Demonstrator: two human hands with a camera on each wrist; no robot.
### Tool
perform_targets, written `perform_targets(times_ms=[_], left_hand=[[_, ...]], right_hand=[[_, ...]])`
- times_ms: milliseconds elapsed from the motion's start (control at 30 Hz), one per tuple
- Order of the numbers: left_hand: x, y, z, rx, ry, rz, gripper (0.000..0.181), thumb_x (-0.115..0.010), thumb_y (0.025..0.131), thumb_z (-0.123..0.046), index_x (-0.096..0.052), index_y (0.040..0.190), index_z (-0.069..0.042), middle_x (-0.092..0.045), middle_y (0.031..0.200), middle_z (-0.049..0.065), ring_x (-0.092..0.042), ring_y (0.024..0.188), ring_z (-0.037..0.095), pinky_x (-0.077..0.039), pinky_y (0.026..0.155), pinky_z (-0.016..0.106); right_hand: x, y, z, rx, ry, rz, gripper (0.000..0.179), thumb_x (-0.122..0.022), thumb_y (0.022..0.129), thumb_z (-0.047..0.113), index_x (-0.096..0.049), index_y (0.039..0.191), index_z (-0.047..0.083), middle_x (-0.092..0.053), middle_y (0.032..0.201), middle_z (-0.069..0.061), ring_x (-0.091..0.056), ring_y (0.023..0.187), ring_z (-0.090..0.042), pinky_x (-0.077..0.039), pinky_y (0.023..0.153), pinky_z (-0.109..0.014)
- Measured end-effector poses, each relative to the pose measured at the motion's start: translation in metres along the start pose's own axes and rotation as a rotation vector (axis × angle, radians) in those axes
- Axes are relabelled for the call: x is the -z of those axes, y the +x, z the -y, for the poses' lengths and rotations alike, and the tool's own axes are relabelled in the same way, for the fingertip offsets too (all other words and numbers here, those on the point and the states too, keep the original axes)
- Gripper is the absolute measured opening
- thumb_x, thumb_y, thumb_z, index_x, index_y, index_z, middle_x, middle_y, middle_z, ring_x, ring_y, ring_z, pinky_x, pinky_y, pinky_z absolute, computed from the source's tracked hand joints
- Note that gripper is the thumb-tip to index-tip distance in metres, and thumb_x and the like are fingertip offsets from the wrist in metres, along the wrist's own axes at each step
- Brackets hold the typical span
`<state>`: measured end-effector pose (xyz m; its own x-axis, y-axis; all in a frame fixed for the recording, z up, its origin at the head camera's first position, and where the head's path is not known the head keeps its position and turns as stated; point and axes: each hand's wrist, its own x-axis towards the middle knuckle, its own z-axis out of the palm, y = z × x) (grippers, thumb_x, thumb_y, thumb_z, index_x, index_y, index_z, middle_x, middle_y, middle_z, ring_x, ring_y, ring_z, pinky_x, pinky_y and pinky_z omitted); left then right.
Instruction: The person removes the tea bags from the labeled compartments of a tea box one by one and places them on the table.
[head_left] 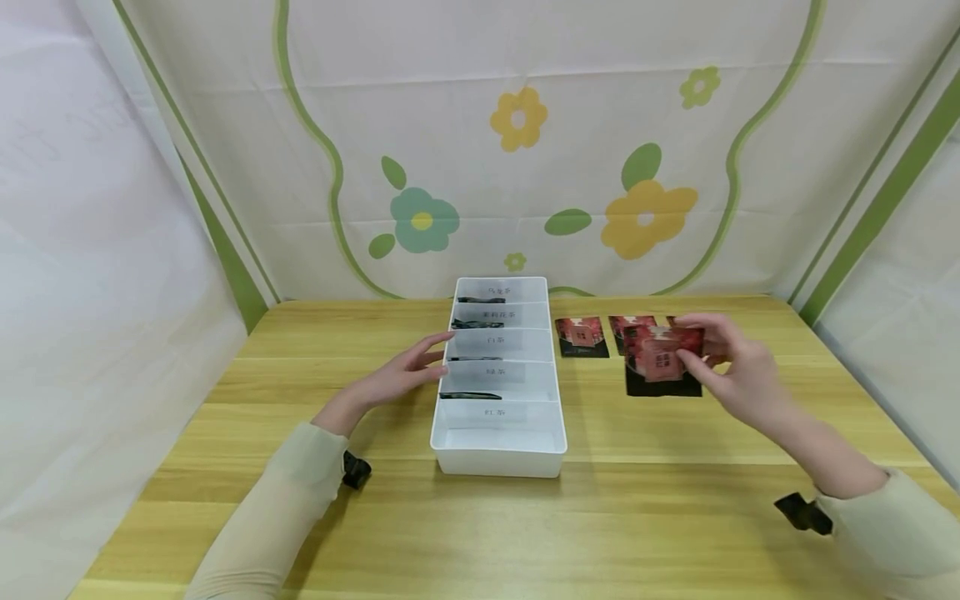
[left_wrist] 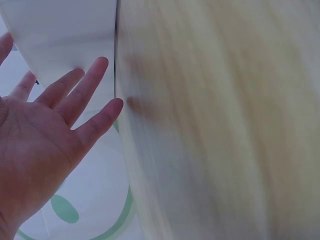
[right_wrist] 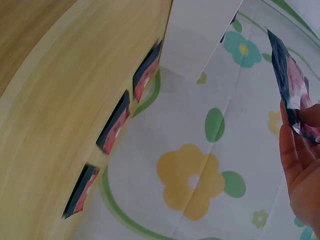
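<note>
My right hand [head_left: 738,371] pinches a red-and-black tea sachet [head_left: 656,362] by its right edge, thumb in front, and holds it up over the table to the right of the box. In the right wrist view this sachet [right_wrist: 287,80] is seen nearly edge-on. A white divided box [head_left: 498,462] stands mid-table, with dark packets lying in its rear compartments and a bare front one. At the box's left side is my left hand [head_left: 397,375], fingers extended and fingertips right at the rim. The left wrist view has that hand [left_wrist: 45,130] with spread fingers and nothing in it.
Three more red-and-black sachets lie in a row right of the box: one sachet [head_left: 582,337] nearest it, a second sachet [head_left: 622,325], and a third [right_wrist: 81,191] mostly hidden in the head view. A flowered cloth [head_left: 450,150] hangs behind the wooden table [head_left: 390,533].
</note>
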<state>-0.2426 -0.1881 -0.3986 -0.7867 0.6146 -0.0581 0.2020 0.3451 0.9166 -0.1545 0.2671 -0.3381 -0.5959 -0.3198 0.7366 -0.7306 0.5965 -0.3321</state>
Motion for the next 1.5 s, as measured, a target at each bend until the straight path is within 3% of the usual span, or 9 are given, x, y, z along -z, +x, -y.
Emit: perform_targets(times_ms=[100, 300, 500, 833, 933, 1133, 1333, 1400, 1500], left_hand=[[0.0, 0.0, 0.0, 0.008, 0.001, 0.0, 0.061, -0.054, 0.102, -0.025, -0.024, 0.155, -0.024, -0.018, 0.159, 0.01, -0.026, 0.142, 0.031, -0.023, 0.112, 0.051], [-0.001, -0.001, -0.003, -0.008, -0.003, 0.003, 0.061, -0.052, 0.102, -0.022, -0.022, 0.155, -0.019, -0.017, 0.159, 0.014, -0.025, 0.142, 0.035, -0.021, 0.112, 0.053], [-0.001, 0.0, -0.003, 0.001, 0.006, 0.003, 0.061, -0.053, 0.102, -0.022, -0.022, 0.155, -0.02, -0.017, 0.159, 0.013, -0.024, 0.142, 0.035, -0.021, 0.112, 0.053], [-0.001, 0.001, -0.001, -0.002, 0.012, 0.002, 0.061, -0.053, 0.102, -0.023, -0.023, 0.155, -0.021, -0.017, 0.159, 0.013, -0.024, 0.142, 0.035, -0.021, 0.112, 0.054], [-0.001, 0.0, -0.002, 0.0, 0.012, 0.003, 0.061, -0.053, 0.102, -0.024, -0.023, 0.155, -0.021, -0.017, 0.159, 0.014, -0.024, 0.142, 0.036, -0.021, 0.112, 0.055], [-0.001, 0.0, -0.002, 0.002, 0.006, 0.007, 0.061, -0.053, 0.102, -0.024, -0.022, 0.155, -0.02, -0.017, 0.159, 0.015, -0.024, 0.142, 0.036, -0.021, 0.112, 0.054], [-0.001, 0.0, -0.002, -0.006, 0.007, 0.005, 0.061, -0.052, 0.103, -0.022, -0.021, 0.155, -0.019, -0.017, 0.159, 0.015, -0.024, 0.142, 0.036, -0.02, 0.112, 0.054], [-0.001, 0.0, -0.001, -0.012, 0.009, 0.004, 0.061, -0.052, 0.103, -0.022, -0.021, 0.155, -0.018, -0.016, 0.159, 0.016, -0.023, 0.142, 0.037, -0.019, 0.112, 0.055], [-0.001, 0.0, -0.002, -0.01, 0.008, 0.005, 0.062, -0.052, 0.102, -0.022, -0.021, 0.155, -0.019, -0.016, 0.159, 0.014, -0.024, 0.142, 0.036, -0.02, 0.112, 0.054]], right_hand=[[0.01, -0.006, -0.011, -0.066, -0.038, -0.012, 0.061, -0.068, 0.066, -0.03, -0.055, 0.122, -0.007, -0.066, 0.09, -0.011, -0.052, 0.075, 0.014, -0.044, 0.06, -0.008], [0.029, -0.014, -0.032, -0.108, -0.07, -0.03, 0.05, -0.059, 0.075, -0.03, -0.057, 0.119, -0.007, -0.052, 0.109, 0.022, -0.05, 0.085, 0.013, -0.041, 0.065, -0.005], [0.049, -0.024, -0.051, -0.206, -0.137, -0.008, 0.028, -0.055, 0.086, -0.021, -0.067, 0.103, -0.003, -0.05, 0.104, 0.026, -0.046, 0.089, 0.013, -0.038, 0.071, -0.003], [0.07, -0.037, -0.076, -0.436, -0.139, 0.022, 0.022, -0.058, 0.09, -0.009, -0.061, 0.112, -0.003, -0.045, 0.103, 0.029, -0.042, 0.082, 0.008, -0.035, 0.066, -0.001], [0.074, -0.038, -0.085, -0.465, -0.154, 0.05, 0.026, -0.06, 0.089, -0.01, -0.059, 0.114, -0.004, -0.047, 0.105, 0.02, -0.041, 0.079, 0.008, -0.036, 0.062, -0.003], [0.085, -0.042, -0.11, -0.54, -0.213, 0.156, 0.033, -0.058, 0.092, -0.007, -0.053, 0.125, -0.005, -0.05, 0.113, -0.028, -0.037, 0.08, 0.012, -0.037, 0.054, -0.009], [0.093, -0.049, -0.139, -0.598, -0.266, 0.269, 0.035, -0.056, 0.093, -0.005, -0.049, 0.127, -0.005, -0.051, 0.107, -0.035, -0.049, 0.08, -0.028, -0.038, 0.047, -0.029], [0.094, -0.052, -0.148, -0.619, -0.268, 0.302, 0.034, -0.056, 0.093, -0.006, -0.049, 0.126, -0.007, -0.051, 0.106, -0.036, -0.049, 0.081, -0.035, -0.038, 0.048, -0.03], [0.095, -0.056, -0.159, -0.631, -0.26, 0.35, 0.032, -0.056, 0.092, -0.006, -0.051, 0.124, -0.008, -0.052, 0.104, -0.034, -0.048, 0.075, -0.031, -0.037, 0.049, -0.03]])
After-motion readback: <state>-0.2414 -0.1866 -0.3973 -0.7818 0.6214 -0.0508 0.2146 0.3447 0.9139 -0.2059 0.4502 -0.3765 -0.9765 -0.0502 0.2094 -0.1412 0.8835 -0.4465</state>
